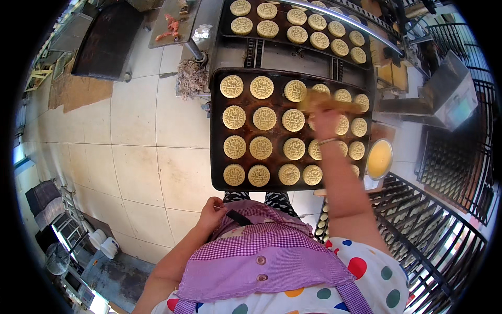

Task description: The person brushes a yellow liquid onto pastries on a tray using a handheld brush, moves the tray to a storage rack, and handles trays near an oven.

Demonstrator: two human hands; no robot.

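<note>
A dark baking tray [248, 99] in front of me carries rows of round, pale mooncakes [264, 119] with stamped tops and scalloped edges. Over its right half, my right hand [326, 121] is closed on a wide, tan pastry brush [342, 106], smeared by motion. The brush lies across mooncakes in the upper rows and hides parts of them; my forearm covers others. My left hand [212, 213] stays low by my checked apron [272, 238], its fingers curled near a dark strip; what they hold, if anything, cannot be made out.
A metal bowl of yellow liquid [379, 159] stands right of the tray. Beyond it, a second tray of mooncakes [282, 29] rests on a conveyor with chains [254, 52]. Black racks [418, 225] stand at the right. A metal post [195, 52] rises at the left.
</note>
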